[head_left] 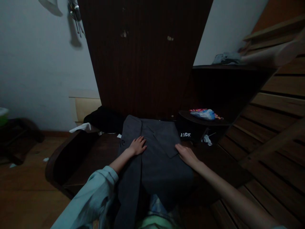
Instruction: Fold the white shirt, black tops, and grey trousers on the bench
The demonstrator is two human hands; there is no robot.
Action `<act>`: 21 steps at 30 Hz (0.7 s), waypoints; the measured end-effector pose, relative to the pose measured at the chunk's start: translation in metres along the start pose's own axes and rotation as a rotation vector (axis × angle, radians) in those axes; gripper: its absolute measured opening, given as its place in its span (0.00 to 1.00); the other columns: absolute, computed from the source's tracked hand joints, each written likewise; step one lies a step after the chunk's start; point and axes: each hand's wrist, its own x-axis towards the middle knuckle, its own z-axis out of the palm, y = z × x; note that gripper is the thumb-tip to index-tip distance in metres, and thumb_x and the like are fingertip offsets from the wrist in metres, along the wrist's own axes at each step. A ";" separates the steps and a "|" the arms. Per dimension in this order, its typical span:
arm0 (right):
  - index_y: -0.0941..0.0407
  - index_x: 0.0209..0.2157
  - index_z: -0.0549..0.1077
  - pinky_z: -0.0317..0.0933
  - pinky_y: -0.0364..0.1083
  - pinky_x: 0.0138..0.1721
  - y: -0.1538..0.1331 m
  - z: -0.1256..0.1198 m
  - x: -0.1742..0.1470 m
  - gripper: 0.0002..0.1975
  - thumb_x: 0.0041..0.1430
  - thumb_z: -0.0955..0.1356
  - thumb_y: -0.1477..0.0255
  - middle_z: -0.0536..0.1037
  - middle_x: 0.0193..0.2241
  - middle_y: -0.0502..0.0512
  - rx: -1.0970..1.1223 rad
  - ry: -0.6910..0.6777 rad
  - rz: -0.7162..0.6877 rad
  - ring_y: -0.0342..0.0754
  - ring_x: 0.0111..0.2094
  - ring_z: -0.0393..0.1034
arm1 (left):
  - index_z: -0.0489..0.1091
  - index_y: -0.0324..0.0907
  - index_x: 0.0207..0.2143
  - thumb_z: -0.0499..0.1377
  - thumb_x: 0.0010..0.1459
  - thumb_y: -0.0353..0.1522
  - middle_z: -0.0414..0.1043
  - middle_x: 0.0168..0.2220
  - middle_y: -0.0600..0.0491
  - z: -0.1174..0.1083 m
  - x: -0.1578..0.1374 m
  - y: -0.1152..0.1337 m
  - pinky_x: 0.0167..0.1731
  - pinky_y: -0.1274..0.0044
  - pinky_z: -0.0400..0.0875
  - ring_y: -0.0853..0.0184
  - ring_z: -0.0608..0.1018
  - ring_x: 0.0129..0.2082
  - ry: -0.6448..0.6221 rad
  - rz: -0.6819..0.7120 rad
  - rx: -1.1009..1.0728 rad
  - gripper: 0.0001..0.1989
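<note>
A dark grey garment (164, 171), which looks like a jacket or coat, lies spread over a dark wooden bench (95, 159) and hangs over its front edge. My left hand (138, 145) rests flat on the cloth, left of its middle, with fingers apart. On the other side, my right hand (187, 154) has its fingers closed on the garment's right edge, beside a folded-over flap with a pointed corner. A long strip of the same cloth runs down the left side, below my left forearm.
Black cloth (105, 119) and a white cloth (82, 128) lie at the bench's left end. A tall dark panel (147, 63) rises behind. At right, a small shelf (197, 120) carries a blue-white plastic bag (207, 114). Wooden slats (281, 127) stand beyond it.
</note>
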 end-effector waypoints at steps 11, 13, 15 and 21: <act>0.53 0.31 0.66 0.59 0.44 0.30 0.006 0.005 0.003 0.11 0.45 0.63 0.81 0.72 0.31 0.53 0.216 -0.080 0.047 0.47 0.32 0.68 | 0.66 0.38 0.43 0.56 0.50 0.36 0.71 0.41 0.45 0.011 0.070 0.037 0.40 0.76 0.64 0.62 0.72 0.43 0.171 -0.118 -0.439 0.18; 0.52 0.31 0.68 0.61 0.44 0.29 0.010 -0.003 0.005 0.08 0.45 0.65 0.77 0.72 0.28 0.52 0.310 -0.156 0.009 0.46 0.29 0.68 | 0.67 0.37 0.40 0.56 0.49 0.34 0.72 0.37 0.46 0.025 0.072 0.040 0.37 0.78 0.65 0.64 0.74 0.38 0.223 -0.122 -0.565 0.15; 0.50 0.30 0.70 0.61 0.44 0.27 0.018 -0.012 0.011 0.06 0.47 0.65 0.72 0.72 0.24 0.51 0.408 -0.194 0.021 0.45 0.26 0.67 | 0.68 0.37 0.34 0.56 0.48 0.32 0.72 0.31 0.49 0.032 0.073 0.041 0.33 0.79 0.66 0.66 0.74 0.33 0.258 -0.115 -0.694 0.10; 0.55 0.30 0.70 0.59 0.42 0.30 0.057 -0.030 0.063 0.09 0.51 0.60 0.72 0.73 0.24 0.51 0.474 0.119 0.364 0.45 0.29 0.68 | 0.65 0.40 0.25 0.52 0.47 0.30 0.67 0.23 0.56 0.026 0.074 0.041 0.26 0.83 0.65 0.73 0.71 0.24 0.310 -0.113 -1.057 0.03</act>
